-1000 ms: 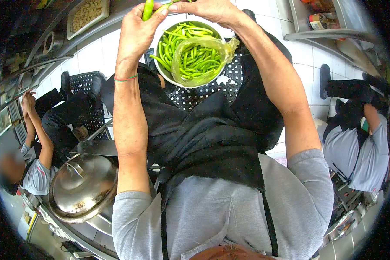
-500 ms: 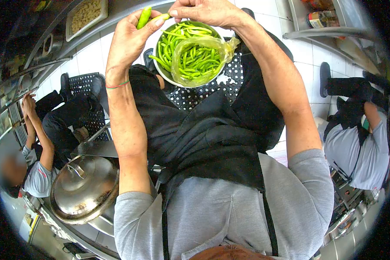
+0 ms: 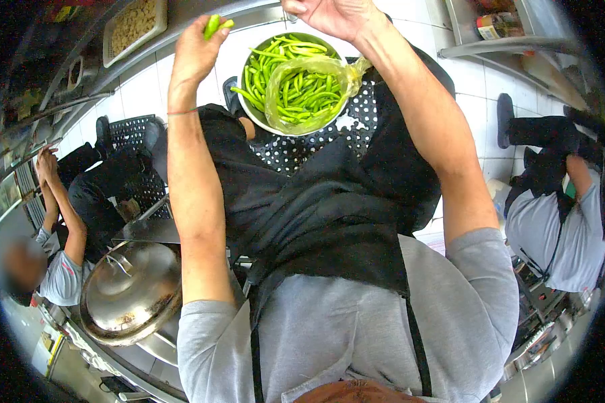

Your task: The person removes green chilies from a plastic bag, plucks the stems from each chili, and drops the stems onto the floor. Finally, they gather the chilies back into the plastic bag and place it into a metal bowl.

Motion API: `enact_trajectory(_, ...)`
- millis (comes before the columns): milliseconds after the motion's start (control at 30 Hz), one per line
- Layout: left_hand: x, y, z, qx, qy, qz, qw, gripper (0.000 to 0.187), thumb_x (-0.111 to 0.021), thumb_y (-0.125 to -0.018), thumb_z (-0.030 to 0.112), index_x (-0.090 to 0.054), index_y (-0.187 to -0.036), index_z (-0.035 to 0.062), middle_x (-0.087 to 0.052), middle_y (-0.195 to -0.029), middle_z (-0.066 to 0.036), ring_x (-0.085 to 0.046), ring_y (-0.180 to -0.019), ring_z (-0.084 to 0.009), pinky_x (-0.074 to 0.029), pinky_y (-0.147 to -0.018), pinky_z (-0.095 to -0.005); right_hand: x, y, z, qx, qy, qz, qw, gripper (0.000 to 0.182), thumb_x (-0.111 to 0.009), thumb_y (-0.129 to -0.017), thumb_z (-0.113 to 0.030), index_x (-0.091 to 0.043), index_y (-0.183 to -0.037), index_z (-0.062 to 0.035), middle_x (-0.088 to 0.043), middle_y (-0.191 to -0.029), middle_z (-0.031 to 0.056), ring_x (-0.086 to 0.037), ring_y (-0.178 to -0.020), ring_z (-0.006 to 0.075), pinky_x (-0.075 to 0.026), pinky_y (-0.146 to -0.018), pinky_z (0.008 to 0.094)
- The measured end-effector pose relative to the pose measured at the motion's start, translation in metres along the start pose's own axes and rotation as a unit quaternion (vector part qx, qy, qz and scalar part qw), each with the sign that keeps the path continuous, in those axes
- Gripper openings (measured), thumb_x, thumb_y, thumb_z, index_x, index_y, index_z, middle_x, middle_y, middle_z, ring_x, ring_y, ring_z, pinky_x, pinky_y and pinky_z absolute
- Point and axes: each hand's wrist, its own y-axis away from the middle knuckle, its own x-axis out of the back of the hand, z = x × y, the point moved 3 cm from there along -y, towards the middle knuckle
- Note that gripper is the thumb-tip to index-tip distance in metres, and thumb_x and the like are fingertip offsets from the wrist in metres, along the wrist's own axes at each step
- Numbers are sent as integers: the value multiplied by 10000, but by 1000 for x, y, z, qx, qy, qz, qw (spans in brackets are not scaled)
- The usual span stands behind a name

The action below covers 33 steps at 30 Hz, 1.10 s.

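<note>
Peppers [image 3: 255, 80] are contained in a bowl [image 3: 265, 127] ahead, placed between the legs [image 3: 410, 154]. More are held within a bag [image 3: 353, 72] inside it, its end draped over the right rim. At left, a pot [image 3: 160, 346] is covered by a lid [image 3: 131, 292]; farther ahead there, a tray [image 3: 161, 28] is placed.
</note>
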Motion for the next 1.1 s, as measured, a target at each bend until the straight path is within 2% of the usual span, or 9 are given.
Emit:
enact_trajectory(267, -81, -15, -37, 64, -91, -77, 991, 514, -722, -825, 336, -623, -1205, 4, -665, -1157, -187, -639, -1086, -287, -483, -933, -351, 32, -12, -6, 16, -62, 79, 995, 141, -520, -860, -90, -613, -942, -23, -568, -752, 46, -506, -639, 143, -412, -590, 273)
enact_trajectory(333, -84, -17, -30, 66, -109, -96, 987, 560, -711, -829, 334, -593, -1251, -15, -618, -1244, -215, -582, -1199, -295, -441, -1021, -361, 32, -12, -12, 26, -78, 32, 996, 154, -530, -878, -130, -605, -958, -22, -583, -771, 56, -525, -653, 154, -431, -610, 288)
enact_trajectory(567, -81, -16, -9, 37, -72, -54, 995, 434, -684, -861, 281, -635, -1198, 13, -664, -1169, -182, -636, -1109, -268, -477, -964, -365, 31, -4, -26, 21, -86, 48, 995, 231, -521, -949, -254, -599, -919, -38, -631, -807, 77, -591, -727, 164, -485, -652, 311)
enact_trajectory(633, -99, -5, -5, 7, -51, -70, 996, 280, -664, -868, 232, -699, -1051, 22, -712, -1001, -163, -686, -958, -240, -514, -865, -351, 38, -12, -27, 20, -56, 27, 998, 208, -511, -956, -246, -591, -896, -64, -612, -786, 54, -567, -681, 152, -471, -616, 301)
enact_trajectory(767, -162, 35, 7, -35, -69, -171, 982, 202, -627, -842, 171, -702, -925, 2, -675, -846, -229, -678, -852, -362, -525, -797, -435, 30, -7, -28, 33, -6, 105, 994, 158, -568, -934, -236, -561, -841, -109, -543, -713, 0, -488, -581, 119, -419, -540, 272)
enact_trajectory(833, -185, 53, 6, -68, -101, -137, 983, 194, -635, -830, 158, -703, -906, -7, -668, -850, -230, -656, -869, -377, -513, -796, -439, 24, 2, -32, 70, 91, 89, 989, 165, -615, -906, -238, -545, -819, -117, -500, -678, -21, -442, -546, 106, -380, -502, 266)
enact_trajectory(967, -199, 84, 6, -69, -288, 12, 955, 552, -752, -772, 196, -538, -1243, 2, -504, -1239, -254, -470, -1182, -400, -391, -988, -465, 29, 8, -37, 52, 164, 40, 984, 189, -676, -864, -231, -537, -796, -122, -460, -638, -37, -387, -501, 85, -315, -441, 255)
enact_trajectory(1000, -205, 86, -6, -44, -316, -2, 948, 786, -789, -740, 232, -390, -1378, 7, -380, -1366, -250, -378, -1254, -419, -330, -1023, -528, 32, 12, -38, 60, 178, 47, 981, 181, -670, -869, -221, -546, -791, -115, -445, -612, -41, -375, -476, 74, -291, -409, 258)
enact_trajectory(1100, -201, 80, -25, -1, -392, -44, 919, 831, -796, -732, 259, -373, -1425, 81, -393, -1394, -217, -405, -1251, -402, -364, -997, -538, 37, 19, -33, 24, 238, 29, 971, 180, -679, -871, -217, -549, -812, -107, -394, -573, -69, -355, -468, 45, -274, -401, 241)
